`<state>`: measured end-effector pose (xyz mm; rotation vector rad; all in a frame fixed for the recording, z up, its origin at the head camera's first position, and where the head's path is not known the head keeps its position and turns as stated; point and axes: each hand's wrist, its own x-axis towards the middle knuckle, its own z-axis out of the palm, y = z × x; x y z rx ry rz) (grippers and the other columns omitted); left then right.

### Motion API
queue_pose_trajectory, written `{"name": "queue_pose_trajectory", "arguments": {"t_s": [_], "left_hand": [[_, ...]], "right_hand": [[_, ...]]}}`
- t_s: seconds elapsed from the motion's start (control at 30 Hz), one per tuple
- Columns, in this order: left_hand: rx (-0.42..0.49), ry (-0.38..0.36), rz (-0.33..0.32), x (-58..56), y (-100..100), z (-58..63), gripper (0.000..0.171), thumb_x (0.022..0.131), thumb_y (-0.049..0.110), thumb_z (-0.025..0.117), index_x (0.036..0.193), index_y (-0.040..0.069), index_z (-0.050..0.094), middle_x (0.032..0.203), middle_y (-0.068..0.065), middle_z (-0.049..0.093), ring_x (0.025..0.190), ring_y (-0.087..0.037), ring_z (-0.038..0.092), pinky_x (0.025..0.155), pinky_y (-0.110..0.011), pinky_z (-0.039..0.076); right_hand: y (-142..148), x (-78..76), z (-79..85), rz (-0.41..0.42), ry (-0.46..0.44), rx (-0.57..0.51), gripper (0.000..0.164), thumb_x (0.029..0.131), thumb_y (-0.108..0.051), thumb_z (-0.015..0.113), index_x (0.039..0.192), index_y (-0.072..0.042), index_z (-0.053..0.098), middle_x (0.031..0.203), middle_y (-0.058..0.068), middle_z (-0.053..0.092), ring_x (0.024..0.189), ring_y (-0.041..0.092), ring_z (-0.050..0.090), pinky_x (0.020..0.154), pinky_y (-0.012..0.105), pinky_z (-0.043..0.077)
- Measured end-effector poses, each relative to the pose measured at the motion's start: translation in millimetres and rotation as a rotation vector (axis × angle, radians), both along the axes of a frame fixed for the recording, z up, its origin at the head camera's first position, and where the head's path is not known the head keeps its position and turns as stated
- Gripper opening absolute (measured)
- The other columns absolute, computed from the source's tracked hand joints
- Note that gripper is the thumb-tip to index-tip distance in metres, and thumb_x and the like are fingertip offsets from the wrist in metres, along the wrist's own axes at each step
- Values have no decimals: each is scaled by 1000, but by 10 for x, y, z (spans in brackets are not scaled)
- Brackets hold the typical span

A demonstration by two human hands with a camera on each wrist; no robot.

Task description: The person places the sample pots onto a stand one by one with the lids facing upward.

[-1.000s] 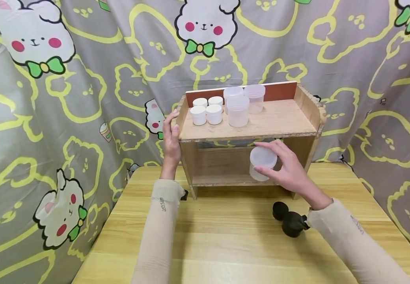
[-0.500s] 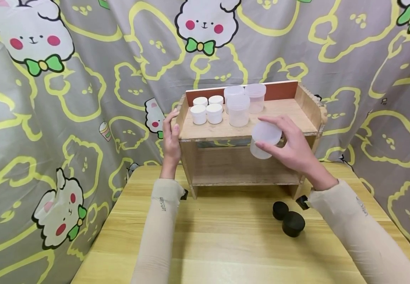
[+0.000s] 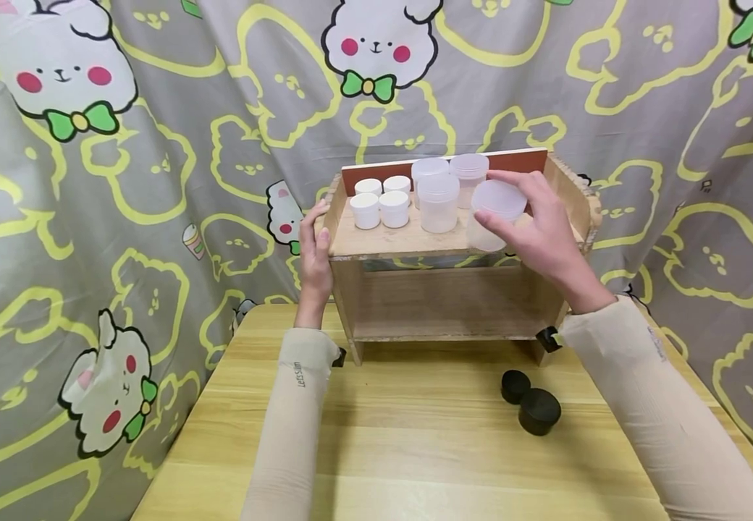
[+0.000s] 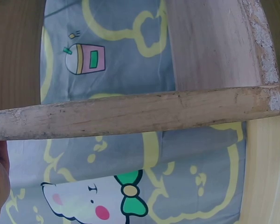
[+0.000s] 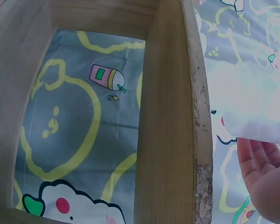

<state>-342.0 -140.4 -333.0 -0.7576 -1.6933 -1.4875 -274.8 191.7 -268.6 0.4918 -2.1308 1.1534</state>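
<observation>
My right hand pinches a translucent plastic jar between thumb and fingers, tilted a little, over the front edge of the shelf top. In the right wrist view, the jar shows as a pale, overexposed shape above my fingers. My left hand touches the outer left side of the small wooden shelf, fingers fairly straight. The left wrist view shows a fingertip right at the side panel. Similar translucent jars and several small white jars stand on the top board.
Two round black containers, one larger than the other, are on the wooden table in front of the shelf's right end. A lower board lies under the top. Patterned curtain hangs behind and at both sides.
My right hand has lifted the jar from in front of the lower compartment up to the top board's level, slightly rightward. My left hand has stayed against the shelf's side.
</observation>
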Motion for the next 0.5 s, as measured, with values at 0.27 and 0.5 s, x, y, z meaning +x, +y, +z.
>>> {"name": "queue_pose_trajectory", "arguments": {"t_s": [0.27, 0.5], "left_hand": [[0, 11, -13, -8, 5, -10, 42, 101, 8, 39, 138, -12, 44, 151, -30, 44, 150, -37, 36, 125, -42, 23], [3, 8, -8, 4, 8, -6, 43, 100, 8, 39, 138, -12, 43, 152, -29, 43, 150, -37, 36, 125, -44, 23]], "right_hand": [[3, -119, 72, -59, -40, -33, 58, 88, -32, 79, 142, -19, 63, 131, 8, 58, 103, 4, 43, 80, 22, 34], [-32, -267, 99, -79, -52, -55, 61, 90, -35, 77, 145, -18, 60, 139, 8, 57, 112, 6, 45, 87, 24, 36]]}}
